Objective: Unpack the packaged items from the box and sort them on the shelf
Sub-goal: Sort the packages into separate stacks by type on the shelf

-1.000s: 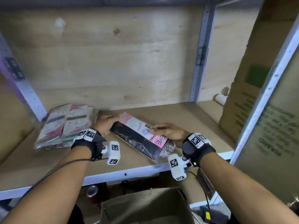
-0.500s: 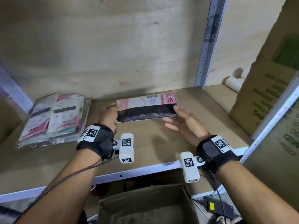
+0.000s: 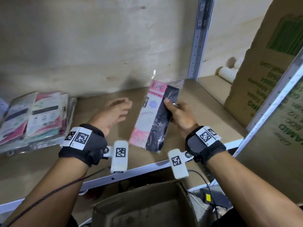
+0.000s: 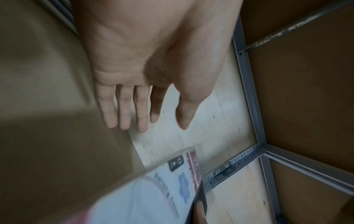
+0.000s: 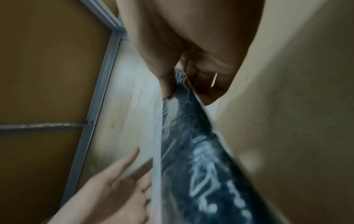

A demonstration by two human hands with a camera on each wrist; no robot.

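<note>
The right hand pinches one pink-and-black packet between thumb and fingers, holding it lifted above the shelf, long end pointing far. The left hand hovers just left of it, fingers spread and holding nothing. One stack of packets lies at the shelf's left; one box sits below, near.

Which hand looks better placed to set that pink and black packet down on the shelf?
Right. The right hand already grips the packet above the shelf; the left hand is open and holds nothing.
</note>
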